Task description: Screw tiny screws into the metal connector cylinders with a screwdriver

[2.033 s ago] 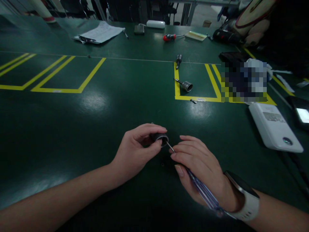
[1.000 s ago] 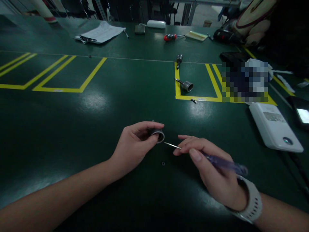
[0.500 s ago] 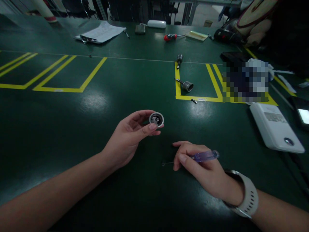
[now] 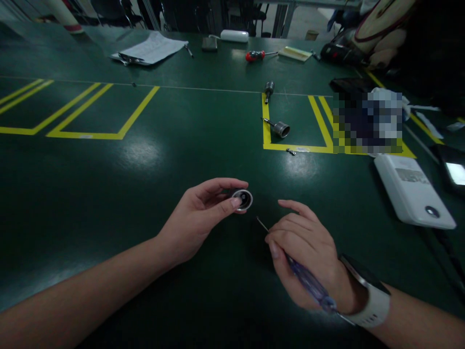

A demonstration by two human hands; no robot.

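With my left hand [image 4: 198,213] pinching the metal cup [image 4: 246,198], mouth turned towards me, my right hand [image 4: 305,247] holds the screwdriver [image 4: 308,280] slanting forward and left past my fingertips, its tip near the cup but apart.

Metal cup [image 4: 246,199] and screwdriver [image 4: 309,282], just apart.
The round grey cup tilts in the left hand [image 4: 199,208], open mouth toward the camera; the screwdriver, purple and see-through at the handle, slants in the right hand [image 4: 305,247], thin tip outside the cup.
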